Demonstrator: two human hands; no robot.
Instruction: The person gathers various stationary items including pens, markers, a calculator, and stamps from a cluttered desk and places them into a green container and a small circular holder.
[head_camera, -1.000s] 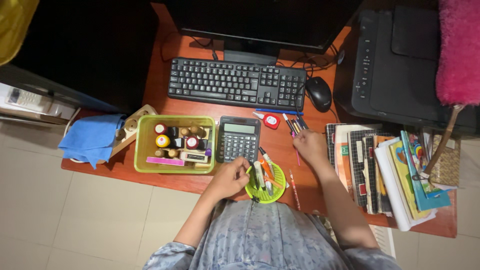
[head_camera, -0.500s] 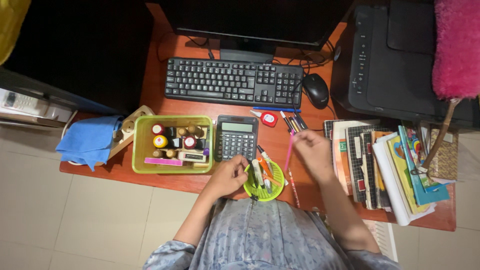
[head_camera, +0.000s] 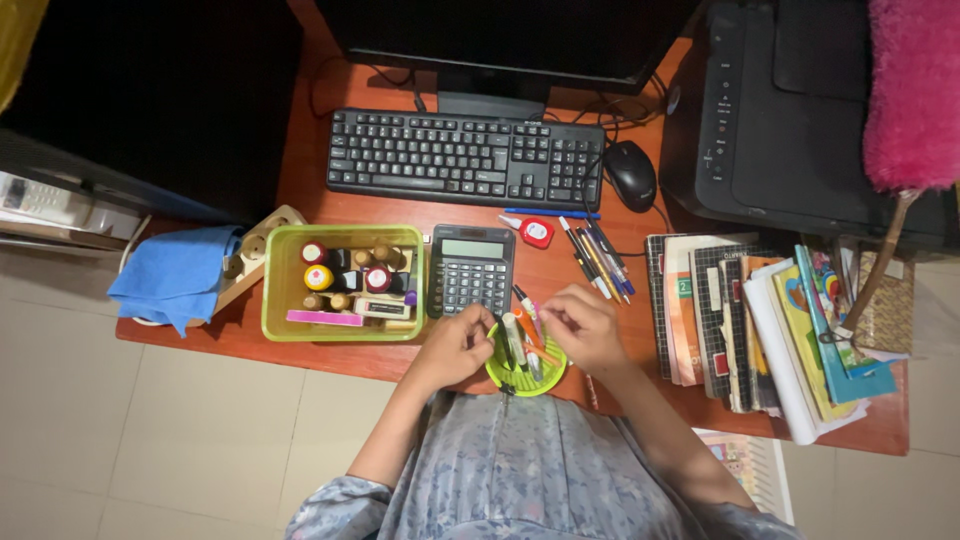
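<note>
Both hands down at the front edge of the red-brown counter (head_camera: 320, 200), meeting over a small round green pen cup (head_camera: 524, 372). Left hand (head_camera: 455, 345) on the cup's left side, fingers curled snug against the rim. Right hand (head_camera: 583, 328) on the cup's right side, fingers pinched narrow at the pens in the cup (head_camera: 522, 338) (too small to tell for sure which pen sits in the pinch). Lots of pens and markers poking out of the cup: white, orange, green.

Right behind the cup, a dark calculator (head_camera: 471, 271), lying flat. Left of it and just beside it, a green box (head_camera: 342, 283) full of little bottles with round caps, plus a pink flat thing at its front. Further left, a blue cloth (head_camera: 176, 276) bunched up at the counter's corner, next to a wooden piece with round holes.

Behind the right hand, a loose bunch of pens (head_camera: 595, 255) flat on the counter, and a small red and white tape thing (head_camera: 534, 232) near them. Further back, a black keyboard (head_camera: 465, 160), a black mouse (head_camera: 630, 175) beside it, and the foot of a screen.

Off to the right, a messy stack of books (head_camera: 760, 330), with a black printer (head_camera: 800, 110) behind and something pink and fluffy on top.
</note>
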